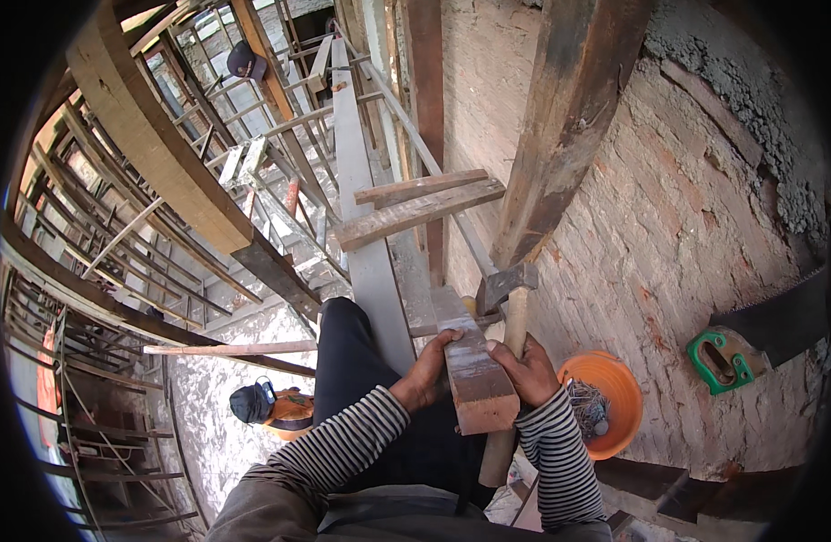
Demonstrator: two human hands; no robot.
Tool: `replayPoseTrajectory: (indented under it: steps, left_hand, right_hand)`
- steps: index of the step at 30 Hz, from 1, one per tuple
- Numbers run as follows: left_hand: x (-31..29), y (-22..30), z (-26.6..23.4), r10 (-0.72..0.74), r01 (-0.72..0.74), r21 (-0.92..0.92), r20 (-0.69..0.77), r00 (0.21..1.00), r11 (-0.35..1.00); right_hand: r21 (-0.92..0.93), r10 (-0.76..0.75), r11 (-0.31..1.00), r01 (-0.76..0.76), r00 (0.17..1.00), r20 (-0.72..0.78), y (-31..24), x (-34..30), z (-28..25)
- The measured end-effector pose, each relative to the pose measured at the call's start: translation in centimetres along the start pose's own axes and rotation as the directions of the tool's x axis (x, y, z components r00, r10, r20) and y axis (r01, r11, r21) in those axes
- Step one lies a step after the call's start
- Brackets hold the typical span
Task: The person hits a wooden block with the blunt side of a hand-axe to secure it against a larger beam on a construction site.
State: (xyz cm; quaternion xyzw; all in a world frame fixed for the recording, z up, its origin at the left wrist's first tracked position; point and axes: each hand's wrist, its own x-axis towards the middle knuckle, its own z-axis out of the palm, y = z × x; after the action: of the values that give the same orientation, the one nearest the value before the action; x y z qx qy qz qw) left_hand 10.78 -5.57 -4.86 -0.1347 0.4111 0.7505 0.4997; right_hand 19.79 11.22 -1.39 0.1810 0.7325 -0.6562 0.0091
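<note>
My left hand (426,369) grips the near left side of a short, thick wooden block (474,361), thumb on its top face. The block lies lengthwise in front of me, its sawn end toward me. My right hand (529,372) is closed round the wooden handle of a hammer (517,316), and its thumb presses on the block's right side. The hammer's dark metal head (506,285) points away from me, just beyond the block's right edge. Its handle runs back under my right wrist. Fingers beneath the block are hidden.
An orange bucket (625,402) of nails stands right of my right forearm. A green-handled saw (727,361) rests against the rough brick wall. Two loose wood pieces (420,210) lie across a long plank (375,280) ahead. Lower left, a person in a dark cap (249,404) is below, near scaffolding.
</note>
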Motion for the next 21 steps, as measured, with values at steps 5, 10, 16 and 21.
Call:
replayPoseTrajectory:
  steps: [5,10,16,21]
  left_hand:
    - [1.6,-1.8,-1.7,-0.212,0.211,-0.038,-0.052,0.976,0.977]
    - [3.4,-0.8,-5.7,-0.32,0.321,0.032,-0.025,0.947,0.946]
    - [10.7,3.0,-13.0,-0.376,0.378,0.095,-0.038,0.926,0.921]
    - [11.1,6.9,-10.2,-0.36,0.354,0.168,0.006,0.933,0.92]
  right_hand:
    - [0.161,0.212,0.959,-0.232,0.968,0.133,3.7,0.0,0.2]
    - [0.031,0.33,0.943,-0.33,0.944,-0.009,2.6,-0.7,0.7]
    - [0.234,-0.09,0.968,0.091,0.996,-0.013,1.2,2.7,1.2]
    - [-0.062,-0.229,0.973,0.223,0.968,-0.102,-1.3,7.3,3.6]
